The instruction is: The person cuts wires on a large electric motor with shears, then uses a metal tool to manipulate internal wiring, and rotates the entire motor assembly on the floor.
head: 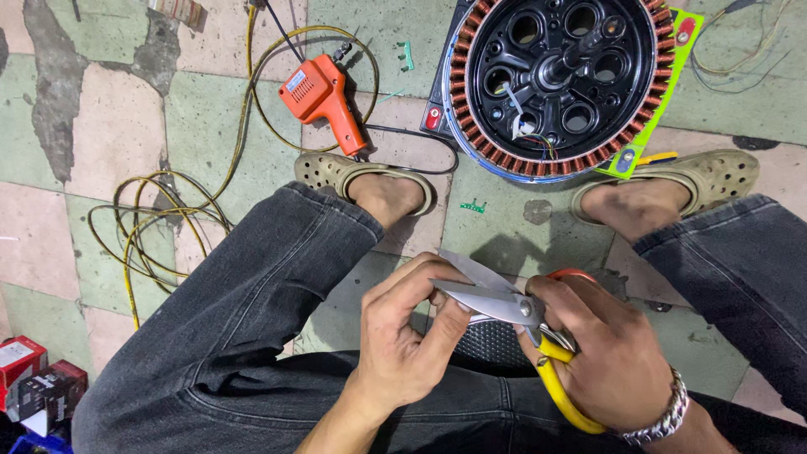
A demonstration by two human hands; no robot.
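Note:
My right hand [609,349] grips a pair of scissors [504,304] with yellow and red handles, blades open and pointing left. My left hand [408,324] pinches something small right at the blade tips; the item itself is too small to make out. Both hands hover above my lap, between my knees in dark jeans. On the floor ahead lies a round motor stator [559,80] with copper windings around a black hub and thin coloured wires.
An orange soldering gun [324,97] lies on the tiled floor at left, its black cord looping toward the stator. Yellow cable coils [155,227] spread at far left. My sandalled feet [370,181] rest near the stator. Small boxes [34,387] sit at bottom left.

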